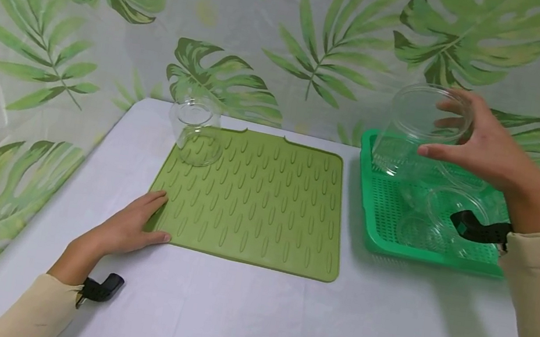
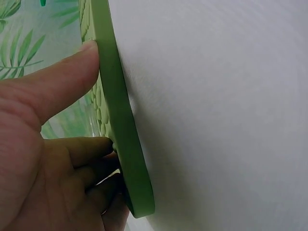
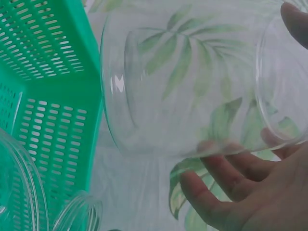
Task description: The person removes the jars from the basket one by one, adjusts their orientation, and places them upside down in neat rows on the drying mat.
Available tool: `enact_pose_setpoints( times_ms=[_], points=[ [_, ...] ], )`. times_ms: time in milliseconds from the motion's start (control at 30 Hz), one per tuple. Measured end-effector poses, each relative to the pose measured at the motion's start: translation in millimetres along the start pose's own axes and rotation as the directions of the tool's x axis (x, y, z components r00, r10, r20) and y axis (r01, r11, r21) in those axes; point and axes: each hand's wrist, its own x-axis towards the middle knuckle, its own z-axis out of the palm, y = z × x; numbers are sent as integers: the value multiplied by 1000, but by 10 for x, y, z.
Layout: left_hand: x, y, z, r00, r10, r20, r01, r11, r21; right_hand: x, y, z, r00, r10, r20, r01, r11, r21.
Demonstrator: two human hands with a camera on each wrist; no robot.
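My right hand point(image 1: 489, 141) grips a clear container point(image 1: 419, 127) and holds it up over the back left part of the green basket point(image 1: 365, 236). In the right wrist view the container point(image 3: 187, 82) is a wide see-through cylinder, with the fingers point(image 3: 221, 183) bent along its side. My left hand point(image 1: 128, 225) rests at the near left corner of a green ridged mat point(image 1: 253, 207). Its thumb and fingers touch the mat's edge point(image 2: 118, 110) in the left wrist view. A second clear container point(image 1: 198, 133) stands at the mat's back left corner.
Inside the basket lie several more clear containers point(image 1: 455, 206), partly hidden by the right hand and wrist. White cloth covers the table point(image 1: 236, 316). Behind it hangs a leaf-patterned curtain point(image 1: 250, 24). Each wrist wears a black band.
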Motion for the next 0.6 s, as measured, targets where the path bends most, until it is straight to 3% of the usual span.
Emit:
enact_pose_setpoints(
  times_ms=[233, 600],
  points=[
    [5, -17, 7, 1000, 3, -2, -3, 1000, -4, -14, -19, 25, 998, -39, -45, 38, 999, -15],
    [0, -38, 36, 1000, 7, -3, -7, 1000, -4, 36, -37, 90, 1000, 12, 27, -13, 1000, 24]
  ],
)
